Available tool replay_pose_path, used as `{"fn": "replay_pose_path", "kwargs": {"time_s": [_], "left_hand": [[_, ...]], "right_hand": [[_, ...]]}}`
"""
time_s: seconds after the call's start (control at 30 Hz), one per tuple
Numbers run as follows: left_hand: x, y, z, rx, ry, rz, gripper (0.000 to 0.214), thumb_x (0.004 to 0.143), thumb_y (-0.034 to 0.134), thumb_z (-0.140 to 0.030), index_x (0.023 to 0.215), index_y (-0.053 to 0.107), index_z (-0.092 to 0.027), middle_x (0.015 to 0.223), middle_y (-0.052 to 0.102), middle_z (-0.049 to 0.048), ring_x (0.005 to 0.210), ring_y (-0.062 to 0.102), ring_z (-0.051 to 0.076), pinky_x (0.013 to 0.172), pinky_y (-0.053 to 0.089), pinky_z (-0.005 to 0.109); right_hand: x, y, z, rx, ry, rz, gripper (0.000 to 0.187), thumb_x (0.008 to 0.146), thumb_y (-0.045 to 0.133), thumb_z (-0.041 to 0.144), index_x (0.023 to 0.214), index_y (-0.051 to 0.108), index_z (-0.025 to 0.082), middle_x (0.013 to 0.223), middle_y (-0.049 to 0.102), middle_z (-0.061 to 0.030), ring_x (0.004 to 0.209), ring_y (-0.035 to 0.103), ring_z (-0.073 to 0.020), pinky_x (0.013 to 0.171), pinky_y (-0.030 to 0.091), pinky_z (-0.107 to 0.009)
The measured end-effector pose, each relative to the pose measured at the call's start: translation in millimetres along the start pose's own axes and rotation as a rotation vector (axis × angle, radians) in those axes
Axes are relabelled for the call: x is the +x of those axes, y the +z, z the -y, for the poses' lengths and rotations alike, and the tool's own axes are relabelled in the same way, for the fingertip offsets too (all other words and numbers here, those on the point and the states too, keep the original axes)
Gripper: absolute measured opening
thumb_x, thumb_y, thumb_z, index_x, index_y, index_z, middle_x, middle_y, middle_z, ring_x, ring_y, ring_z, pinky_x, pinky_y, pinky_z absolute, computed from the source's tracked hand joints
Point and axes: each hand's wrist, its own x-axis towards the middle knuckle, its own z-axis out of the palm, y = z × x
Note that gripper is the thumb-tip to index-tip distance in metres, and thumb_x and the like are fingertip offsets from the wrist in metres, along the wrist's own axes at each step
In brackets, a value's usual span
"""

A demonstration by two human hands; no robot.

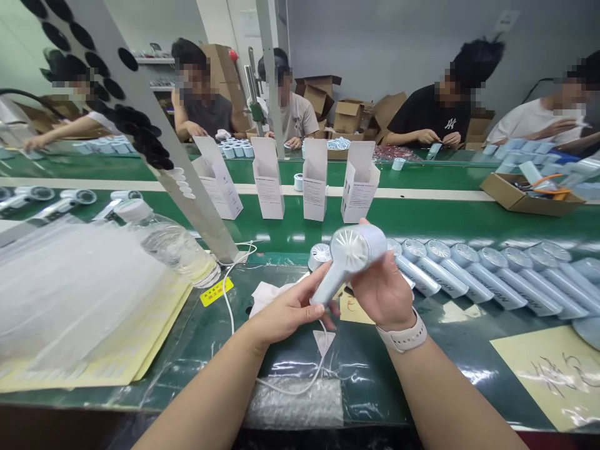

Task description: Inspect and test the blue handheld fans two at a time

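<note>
Currently the left hand (300, 306) grips one seemingly assembled fan (350, 252), the right hand (387, 297) cupping it; similar fans (491, 275) lie toward the worktop's (375, 381) far right corner; boxes (314, 195) beyond stand unclosed.

Clear bottle (171, 242) beside metal post (197, 207)

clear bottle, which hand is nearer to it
Left. The left hand, on the blue fan's handle, is to the right of the bottle; the right hand, at the fan's head, is farther right.

Grey wall (365, 53) — green worktop (431, 219)
</note>
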Motion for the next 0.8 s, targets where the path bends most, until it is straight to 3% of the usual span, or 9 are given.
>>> {"fn": "replay_pose_path", "kwargs": {"time_s": [0.1, 0.17, 0.33, 0.5, 0.67, 0.8], "left_hand": [[4, -8.1, 10, 0.349, 0.188, -0.233, 0.056, 0.088, 0.069, -0.038, 0.141, 0.054, -0.044, 0.135, 0.057, 0.0068, 0.117, 0.056, 0.025, 0.096, 0.053, 0.042], [4, -12.9, 12, 0.521, 0.287, -0.357, 0.052, 0.087, 0.071, -0.035, 0.136, 0.059, -0.044, 0.131, 0.059, 0.0056, 0.120, 0.054, 0.025, 0.103, 0.048, 0.044], [3, -10.4, 5, 0.647, 0.355, -0.526, 0.046, 0.081, 0.077, -0.031, 0.126, 0.068, -0.039, 0.116, 0.063, 0.0058, 0.107, 0.060, 0.022, 0.095, 0.052, 0.040], [5, -0.8, 1, 0.628, 0.421, -0.603, 0.041, 0.072, 0.083, -0.027, 0.112, 0.073, -0.031, 0.106, 0.066, 0.0060, 0.098, 0.063, 0.022, 0.076, 0.055, 0.032], [5, 2.3, 4, 0.713, 0.492, -0.621, 0.037, 0.072, 0.082, -0.023, 0.106, 0.068, -0.026, 0.104, 0.067, 0.0060, 0.098, 0.063, 0.021, 0.086, 0.053, 0.037], [3, 4.0, 5, 0.757, 0.549, -0.587, 0.040, 0.074, 0.081, -0.019, 0.109, 0.063, -0.026, 0.106, 0.067, 0.0046, 0.098, 0.063, 0.019, 0.083, 0.052, 0.035]], "right_hand": [[-3, 7, 0, 0.054, 0.068, 0.027, 0.051, 0.088, 0.059, 0.063, 0.125, 0.066, 0.028, 0.106, 0.075, -0.0047, 0.102, 0.066, -0.0262, 0.088, 0.054, -0.042], [-3, 9, 0, 0.080, 0.075, 0.035, 0.049, 0.089, 0.058, 0.062, 0.122, 0.068, 0.027, 0.105, 0.076, -0.0044, 0.105, 0.066, -0.0257, 0.093, 0.052, -0.041], [0, 4, -3, 0.100, 0.098, 0.042, 0.044, 0.092, 0.052, 0.058, 0.113, 0.072, 0.025, 0.103, 0.074, -0.0057, 0.101, 0.065, -0.0250, 0.091, 0.052, -0.041], [4, -7, -10, 0.106, 0.143, -0.024, 0.040, 0.086, 0.057, 0.056, 0.102, 0.075, 0.024, 0.096, 0.070, -0.0062, 0.101, 0.064, -0.0251, 0.095, 0.051, -0.043], [7, -13, -13, 0.116, 0.169, -0.090, 0.036, 0.084, 0.060, 0.052, 0.097, 0.076, 0.023, 0.090, 0.070, -0.0062, 0.096, 0.065, -0.0255, 0.092, 0.053, -0.043], [7, -18, -15, 0.127, 0.214, -0.097, 0.035, 0.085, 0.059, 0.051, 0.096, 0.076, 0.023, 0.086, 0.070, -0.0052, 0.091, 0.067, -0.0235, 0.084, 0.056, -0.039]]}}
